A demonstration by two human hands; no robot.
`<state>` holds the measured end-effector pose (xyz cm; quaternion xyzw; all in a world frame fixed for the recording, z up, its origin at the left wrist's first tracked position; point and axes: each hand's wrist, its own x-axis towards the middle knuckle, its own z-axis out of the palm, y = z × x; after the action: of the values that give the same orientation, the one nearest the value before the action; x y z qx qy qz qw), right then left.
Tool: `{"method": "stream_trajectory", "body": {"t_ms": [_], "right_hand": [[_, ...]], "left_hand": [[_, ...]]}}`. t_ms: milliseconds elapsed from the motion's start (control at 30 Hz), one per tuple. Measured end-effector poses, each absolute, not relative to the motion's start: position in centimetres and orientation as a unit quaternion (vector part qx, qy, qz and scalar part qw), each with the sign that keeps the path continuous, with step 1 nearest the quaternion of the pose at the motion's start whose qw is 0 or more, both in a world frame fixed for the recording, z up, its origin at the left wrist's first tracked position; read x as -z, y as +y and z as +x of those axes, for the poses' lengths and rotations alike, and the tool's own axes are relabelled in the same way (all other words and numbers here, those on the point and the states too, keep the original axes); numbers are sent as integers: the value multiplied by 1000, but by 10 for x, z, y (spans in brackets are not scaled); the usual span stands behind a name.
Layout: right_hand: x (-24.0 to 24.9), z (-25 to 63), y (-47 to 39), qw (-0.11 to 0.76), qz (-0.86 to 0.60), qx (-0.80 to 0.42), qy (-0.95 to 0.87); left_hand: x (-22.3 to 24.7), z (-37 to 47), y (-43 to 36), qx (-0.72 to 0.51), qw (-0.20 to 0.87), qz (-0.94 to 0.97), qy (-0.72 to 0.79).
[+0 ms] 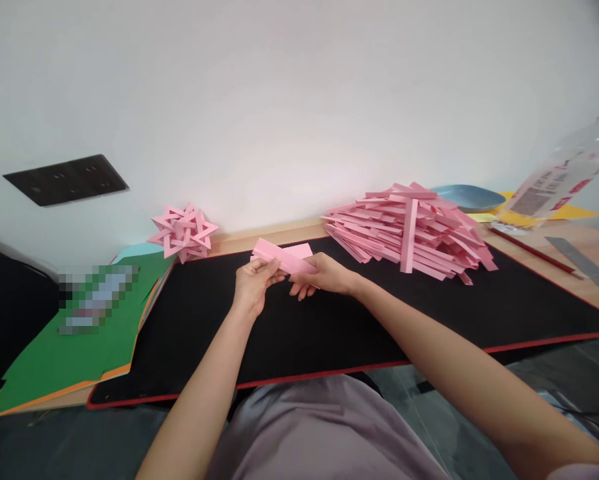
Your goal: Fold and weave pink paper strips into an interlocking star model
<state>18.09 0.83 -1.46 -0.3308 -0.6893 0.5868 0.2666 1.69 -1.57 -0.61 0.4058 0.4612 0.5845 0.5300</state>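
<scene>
Between my two hands, above the black mat [299, 333], is a folded strip of pink paper [283, 255]. My left hand [254, 283] pinches its left part between thumb and fingers. At its right end my right hand [324, 273] grips it, thumb on top and fingers underneath. Another pink paper [303, 250] shows just behind the strip; whether the two are joined I cannot tell. A large pile of folded pink paper strips [419, 233] lies to the right of my hands. To the left, a pink paper star [183, 231] made of interlaced strips stands near the wall.
Green paper sheets [44, 360] lie at the left with a blurred-out item on top. At the right are a blue dish [469, 197], a clear plastic bottle [564, 173], a dark red pencil [534, 252] and a metal ruler [584, 263]. A wall rises behind the table.
</scene>
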Motion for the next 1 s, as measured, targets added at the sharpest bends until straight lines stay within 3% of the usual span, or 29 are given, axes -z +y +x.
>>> {"method": "stream_trajectory", "body": {"t_ms": [1000], "right_hand": [[16,181,9,289,-322,-576,-693]], "left_hand": [[13,19,-13,-601,410,493,476]]}}
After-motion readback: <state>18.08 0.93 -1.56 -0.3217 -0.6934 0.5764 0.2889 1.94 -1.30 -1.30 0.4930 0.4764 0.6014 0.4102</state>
